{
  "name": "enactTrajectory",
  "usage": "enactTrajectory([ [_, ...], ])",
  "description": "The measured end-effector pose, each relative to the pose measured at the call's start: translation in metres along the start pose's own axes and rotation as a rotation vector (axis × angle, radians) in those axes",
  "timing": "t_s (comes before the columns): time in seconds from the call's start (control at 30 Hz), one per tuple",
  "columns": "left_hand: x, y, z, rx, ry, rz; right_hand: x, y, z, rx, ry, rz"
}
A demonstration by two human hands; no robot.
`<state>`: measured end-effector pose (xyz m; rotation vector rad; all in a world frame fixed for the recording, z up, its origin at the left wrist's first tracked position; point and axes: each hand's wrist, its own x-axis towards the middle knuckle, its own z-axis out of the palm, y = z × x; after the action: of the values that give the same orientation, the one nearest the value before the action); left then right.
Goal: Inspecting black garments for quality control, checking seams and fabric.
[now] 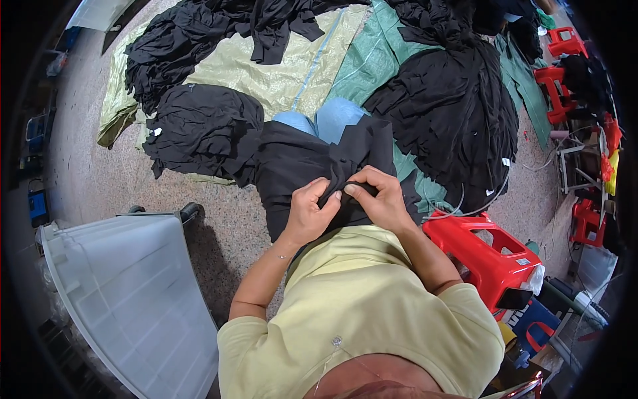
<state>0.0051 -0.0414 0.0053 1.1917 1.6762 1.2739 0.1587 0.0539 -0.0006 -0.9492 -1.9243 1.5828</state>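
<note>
L grip (308,211) & R grip (380,199) both pinch the black cloth (290,159) at a bunched fold, fingertips nearly meeting. Cloth lies across lap, far edge by the blue knees (339,120). Floor (222,209) strip btwn lap & white bin (133,286) on L; R side tighter, w/ red stool (458,243) nr forearm. Black piles (452,126) flank knees.

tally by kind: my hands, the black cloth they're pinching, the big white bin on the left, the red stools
Hands (left hand, right hand): 2
Black cloth: 1
White bin: 1
Red stools: 4
Total: 8
</note>
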Motion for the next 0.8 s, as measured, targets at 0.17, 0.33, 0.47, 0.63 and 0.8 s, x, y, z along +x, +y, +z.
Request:
enactTrajectory([
  [0.17, -0.003, -0.006, 0.006, -0.024, 0.089, 0.043, 0.004, 0.010, 0.008, 0.396, -0.033, 0.278],
  [0.33, -0.007, -0.002, 0.009, -0.200, 0.091, -0.212, 0.005, 0.008, 0.006, 0.295, -0.065, 0.282],
  [0.47, -0.005, -0.014, 0.009, -0.473, 0.147, -0.341, 0.007, 0.008, 0.008, 0.247, -0.075, 0.160],
  [0.63, 0.002, -0.012, -0.005, -0.639, 0.036, -0.450, 0.004, -0.013, 0.002, -0.181, -0.019, -0.185],
  [0.8, 0.020, -0.011, -0.016, -0.481, -0.173, -0.478, -0.005, -0.032, 0.020, -0.443, 0.030, -0.566],
])
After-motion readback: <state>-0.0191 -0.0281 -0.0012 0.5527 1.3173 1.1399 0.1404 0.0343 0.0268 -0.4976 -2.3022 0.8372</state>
